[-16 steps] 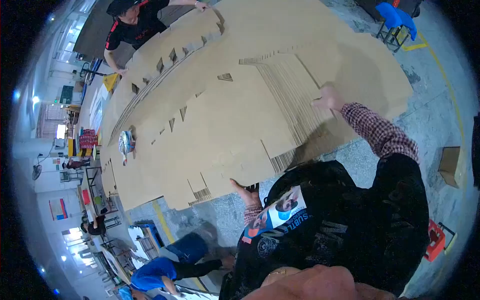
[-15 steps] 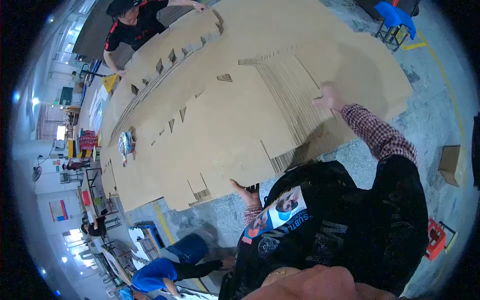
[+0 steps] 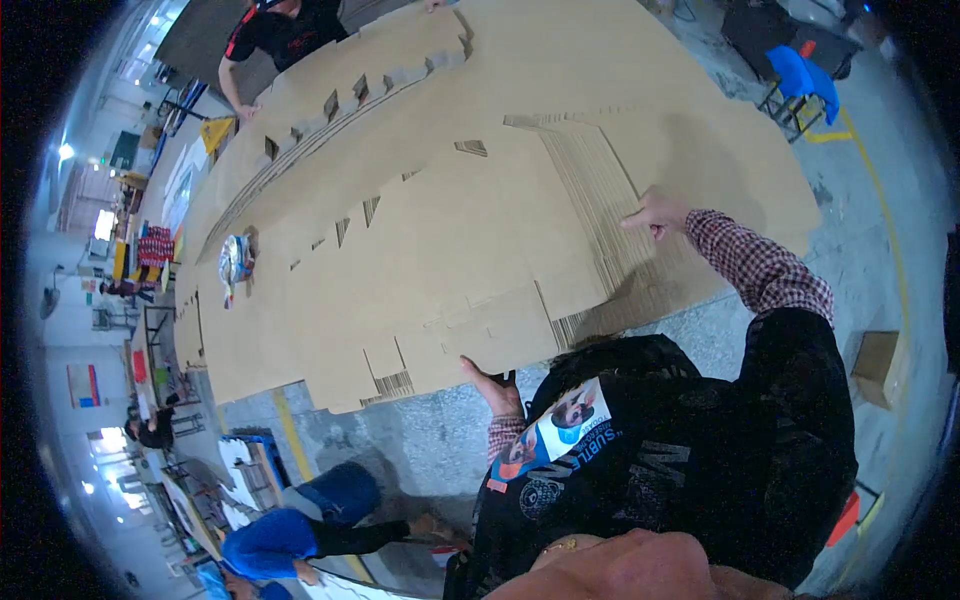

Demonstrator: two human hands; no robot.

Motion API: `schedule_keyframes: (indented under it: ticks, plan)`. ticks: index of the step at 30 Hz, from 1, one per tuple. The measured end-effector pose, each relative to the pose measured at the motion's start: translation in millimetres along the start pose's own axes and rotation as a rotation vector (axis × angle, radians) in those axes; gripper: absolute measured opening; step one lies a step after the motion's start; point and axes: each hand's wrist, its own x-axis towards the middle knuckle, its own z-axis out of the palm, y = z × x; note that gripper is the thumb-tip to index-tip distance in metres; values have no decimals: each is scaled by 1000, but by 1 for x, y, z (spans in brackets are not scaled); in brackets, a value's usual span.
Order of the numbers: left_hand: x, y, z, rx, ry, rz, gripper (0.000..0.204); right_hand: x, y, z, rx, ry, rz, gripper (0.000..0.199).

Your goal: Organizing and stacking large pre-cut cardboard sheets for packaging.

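A stack of large brown cardboard sheets [image 3: 470, 230] with cut slots and stepped edges spreads in front of me. At its near edge is my left hand [image 3: 493, 390], thumb up against the top sheet and the other fingers mostly hidden below the rim. My right hand [image 3: 660, 212] is over the right part of the stack, beside the fanned layered edges [image 3: 595, 200]. Its index finger points left and the other fingers are curled, with nothing visible in it. Small cut flaps [image 3: 360, 88] stand up along a curved row on the far left.
A shiny plastic-wrapped bundle [image 3: 235, 262] lies on the cardboard at left. A co-worker [image 3: 290, 35] stands at the far edge, a hand on the cardboard. Another person in blue [image 3: 270, 540] bends low at lower left. A cardboard box [image 3: 876, 368] and a blue-covered stool [image 3: 800, 80] stand right.
My right hand has lifted its grip from the layered edges, and its index finger now sticks out. The left hand stays at the near edge. The view has shifted slightly.
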Motion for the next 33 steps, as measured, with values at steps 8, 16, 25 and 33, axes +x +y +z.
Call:
schedule_keyframes:
  ticks: [8,16,25,33]
  plan:
    - [30,-18,-40,-151,0,-3,70,12,0,18,-675,375,-352,53]
    - [19,-6,-25,-80,82,-145,73,-9,-12,12,-473,284,-185,63]
    - [18,-5,-18,-86,104,-135,72,-6,12,17,-61,416,-85,51]
    - [18,-7,-28,-47,48,-102,72,-4,-6,14,212,75,-92,39]
